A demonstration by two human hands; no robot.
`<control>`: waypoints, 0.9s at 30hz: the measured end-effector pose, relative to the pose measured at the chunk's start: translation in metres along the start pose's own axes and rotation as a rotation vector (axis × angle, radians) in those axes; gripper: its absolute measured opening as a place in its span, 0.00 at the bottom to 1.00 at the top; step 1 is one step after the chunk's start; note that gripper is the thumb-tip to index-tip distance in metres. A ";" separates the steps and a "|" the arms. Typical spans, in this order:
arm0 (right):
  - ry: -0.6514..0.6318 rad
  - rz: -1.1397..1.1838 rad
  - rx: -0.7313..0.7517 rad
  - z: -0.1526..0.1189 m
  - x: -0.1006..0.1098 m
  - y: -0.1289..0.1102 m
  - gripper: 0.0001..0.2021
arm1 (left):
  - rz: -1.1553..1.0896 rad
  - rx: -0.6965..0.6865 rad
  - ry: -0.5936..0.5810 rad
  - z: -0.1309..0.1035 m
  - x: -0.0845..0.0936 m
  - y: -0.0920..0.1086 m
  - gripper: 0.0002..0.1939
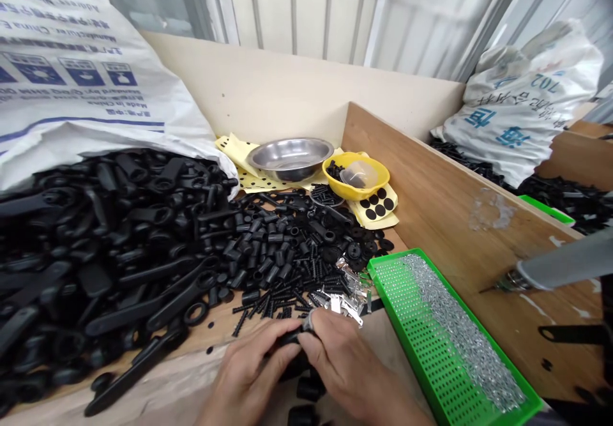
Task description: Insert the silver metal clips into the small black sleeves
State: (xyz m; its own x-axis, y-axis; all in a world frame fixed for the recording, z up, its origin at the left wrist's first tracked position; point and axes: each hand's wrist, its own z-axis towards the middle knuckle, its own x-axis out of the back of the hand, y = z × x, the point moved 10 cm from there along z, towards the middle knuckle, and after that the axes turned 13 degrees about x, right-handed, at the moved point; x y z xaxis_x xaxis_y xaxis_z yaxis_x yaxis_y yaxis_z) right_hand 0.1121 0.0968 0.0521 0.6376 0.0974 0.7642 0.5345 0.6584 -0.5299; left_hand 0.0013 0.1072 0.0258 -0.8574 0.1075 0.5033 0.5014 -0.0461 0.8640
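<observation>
Close together at the front edge of the bench, my left hand (251,365) and my right hand (342,365) are both closed on a small black plastic part (288,338). Fingers hide most of it, so its exact kind cannot be made out. A grey covering (309,321) shows on a right fingertip. Below my hands lie loose black cylindrical pieces (309,387). Just beyond them are black ribbed plugs (272,301), shiny metal clips (340,301) and a pile of short black sleeves (268,247).
A white sack (96,94) spills black handle-like parts (158,221) at left. A green basket (393,324) with small metal pieces stands right, near a power screwdriver (550,266). Behind are a steel bowl (292,158), a yellow bowl (357,190) and a wooden divider (445,202).
</observation>
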 end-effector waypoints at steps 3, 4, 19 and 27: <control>-0.028 -0.066 -0.013 -0.003 0.002 0.001 0.07 | -0.031 0.042 0.020 0.001 0.003 -0.008 0.09; -0.037 -0.096 -0.003 -0.003 0.002 0.001 0.07 | -0.048 0.050 0.018 0.001 0.004 -0.010 0.09; 0.119 0.057 -0.051 -0.010 0.002 0.001 0.12 | 0.133 -0.436 0.170 -0.027 0.008 0.043 0.10; 0.095 0.081 -0.033 -0.008 -0.002 -0.002 0.10 | 0.053 -0.360 0.129 -0.021 0.012 0.035 0.11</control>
State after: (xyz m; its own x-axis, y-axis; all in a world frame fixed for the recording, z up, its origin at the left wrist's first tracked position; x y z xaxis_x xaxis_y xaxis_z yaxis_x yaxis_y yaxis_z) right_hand 0.1141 0.0888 0.0488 0.7285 0.0766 0.6808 0.4963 0.6259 -0.6016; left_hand 0.0056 0.0864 0.0622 -0.8506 -0.0291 0.5250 0.4919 -0.3967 0.7750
